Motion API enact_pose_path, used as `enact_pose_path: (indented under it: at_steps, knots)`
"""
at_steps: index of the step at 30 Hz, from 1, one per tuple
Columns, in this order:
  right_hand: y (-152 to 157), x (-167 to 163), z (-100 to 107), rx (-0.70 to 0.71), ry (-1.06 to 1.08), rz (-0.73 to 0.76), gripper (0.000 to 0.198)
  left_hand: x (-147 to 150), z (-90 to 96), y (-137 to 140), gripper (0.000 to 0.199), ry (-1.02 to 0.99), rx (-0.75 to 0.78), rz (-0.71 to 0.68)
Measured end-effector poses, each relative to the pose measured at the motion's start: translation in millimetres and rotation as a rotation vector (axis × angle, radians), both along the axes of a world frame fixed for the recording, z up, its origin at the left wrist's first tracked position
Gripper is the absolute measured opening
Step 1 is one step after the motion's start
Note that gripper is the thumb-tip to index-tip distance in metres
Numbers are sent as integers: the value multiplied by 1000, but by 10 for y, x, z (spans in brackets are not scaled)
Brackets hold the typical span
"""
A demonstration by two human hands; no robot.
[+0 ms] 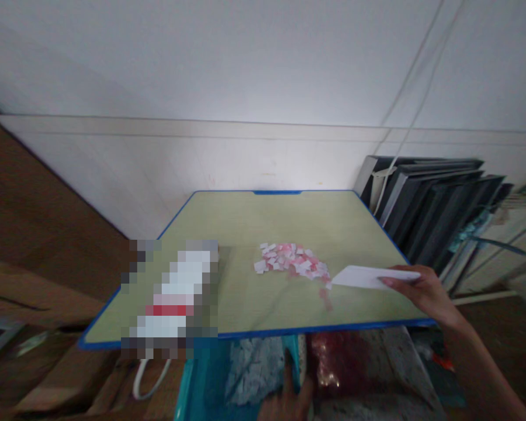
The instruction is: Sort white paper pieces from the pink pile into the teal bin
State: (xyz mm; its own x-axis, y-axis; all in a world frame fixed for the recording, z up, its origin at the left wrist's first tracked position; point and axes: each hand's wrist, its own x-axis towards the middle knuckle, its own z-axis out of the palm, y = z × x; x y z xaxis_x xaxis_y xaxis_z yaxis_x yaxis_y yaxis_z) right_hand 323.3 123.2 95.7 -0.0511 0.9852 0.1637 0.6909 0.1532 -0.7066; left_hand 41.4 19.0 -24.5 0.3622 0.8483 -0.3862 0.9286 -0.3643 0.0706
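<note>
In my right hand (425, 286), a stiff white card (363, 277) is pinched between thumb and fingers. The card's left tip reaches the right end of a pile of small pink and white paper pieces (289, 260). This pile lies on a pale green board (245, 298) with a blue rim. My left hand (287, 403) is low at the bottom edge, in dim light, with fingers apart and one stretched upward. It is over the right side of a teal tray (184, 386) holding many white paper scraps (254, 368); contact with the tray cannot be made out.
A blurred-out white object with a red band (175, 286) lies on the board's left side. To the right of the tray is a shiny dark red bag (337, 356). Dark flat panels (442, 204) lean at the right, against the white wall (263, 158). Brown cardboard (61, 374) sits at lower left.
</note>
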Motion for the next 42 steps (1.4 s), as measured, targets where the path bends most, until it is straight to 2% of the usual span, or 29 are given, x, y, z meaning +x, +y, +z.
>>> enact_pose_path:
  at_steps: [5, 9, 13, 19, 24, 29, 33, 35, 39, 42]
  knots:
    - [-8, -14, 31, -51, -5, 14, 30, -10, -28, -9, 58, -11, 19, 6]
    - [-23, 57, 62, -72, 28, -59, 33, -14, -44, -8, 51, -23, 3, 9]
    - [-34, 128, 66, -80, 6, -105, 35, -15, -31, -2, 58, -15, 1, 8]
    - [56, 73, -16, 124, -24, -240, 40, -6, 1, 13, 55, -18, -35, 16]
    - [70, -21, -45, 143, 5, -98, 35, -1, -3, 15, 56, 8, -49, 3]
    - [14, 105, -52, 91, -10, -93, 29, -4, 24, 21, 59, -3, -35, 8]
    - [16, 159, -47, 28, -28, -38, 28, -4, 75, 28, 49, -10, -36, 4]
    - [47, 113, -41, 49, -42, -27, 30, 2, 85, 26, 52, -8, -20, 7]
    - [127, -18, -53, 152, -50, -97, 33, 19, 52, 19, 63, 8, -12, 16]
    - [141, -55, -65, 148, -12, -51, 33, 23, 3, 16, 60, 32, -2, 8]
